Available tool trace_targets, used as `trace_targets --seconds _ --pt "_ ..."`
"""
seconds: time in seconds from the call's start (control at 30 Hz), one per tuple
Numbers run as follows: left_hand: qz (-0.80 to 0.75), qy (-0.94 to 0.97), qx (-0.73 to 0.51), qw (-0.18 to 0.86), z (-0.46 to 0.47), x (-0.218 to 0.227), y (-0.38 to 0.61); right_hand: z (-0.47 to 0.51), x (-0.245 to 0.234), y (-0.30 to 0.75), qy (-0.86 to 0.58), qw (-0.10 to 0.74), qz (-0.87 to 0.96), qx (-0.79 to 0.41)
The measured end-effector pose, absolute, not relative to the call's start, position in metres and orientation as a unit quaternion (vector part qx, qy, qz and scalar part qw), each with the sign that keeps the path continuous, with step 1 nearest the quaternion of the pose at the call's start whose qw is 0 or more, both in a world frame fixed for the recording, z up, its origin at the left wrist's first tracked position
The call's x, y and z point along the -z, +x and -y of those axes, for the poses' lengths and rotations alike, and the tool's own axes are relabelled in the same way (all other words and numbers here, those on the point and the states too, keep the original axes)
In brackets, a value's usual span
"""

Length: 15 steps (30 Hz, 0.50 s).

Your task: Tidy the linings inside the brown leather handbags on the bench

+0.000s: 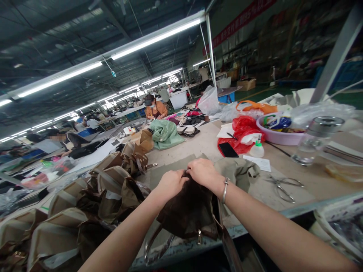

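Note:
A dark brown handbag [187, 211] lies at the table's front edge, its straps hanging toward me and a small metal clasp [199, 236] showing near its lower side. My left hand [172, 184] grips the bag's far edge, fingers closed on it. Right beside it, my right hand [204, 173] pinches the same edge; a metal bangle [225, 190] circles that wrist. The fingertips of both hands are partly hidden by the bag and the hands themselves. Grey-green fabric [238, 170] lies just beyond my right wrist.
Several unfinished brown bags [65, 219] crowd the left. Scissors [285, 186], a glass jar [314, 141], a small bottle [257, 148], a phone [228, 150] and a purple basin [280, 134] stand or lie at right. Green cloth [166, 134] sits farther back. A co-worker [155, 107] sits across the table.

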<state>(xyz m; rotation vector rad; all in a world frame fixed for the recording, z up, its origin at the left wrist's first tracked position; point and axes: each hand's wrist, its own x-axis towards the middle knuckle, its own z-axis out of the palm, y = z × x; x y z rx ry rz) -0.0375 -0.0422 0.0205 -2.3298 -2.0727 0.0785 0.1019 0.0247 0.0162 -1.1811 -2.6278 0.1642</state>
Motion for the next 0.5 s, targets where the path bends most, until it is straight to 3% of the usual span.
trace_targets --seconds 0.17,0.3,0.4,0.5 --pt "0.681 -0.731 -0.032 0.038 0.028 -0.014 -0.035 -0.018 -0.032 0.119 -0.387 0.147 0.907 -0.080" --pt "0.692 -0.719 -0.035 0.051 0.029 -0.010 -0.039 0.006 -0.043 0.158 -0.409 0.256 0.872 -0.087" --pt "0.710 -0.701 -0.039 0.064 0.029 -0.010 -0.039 0.040 -0.032 0.181 -0.426 0.300 0.846 -0.109" --pt "0.723 -0.687 -0.043 0.066 0.026 -0.010 -0.035 0.079 -0.008 0.187 -0.433 0.282 0.845 -0.139"
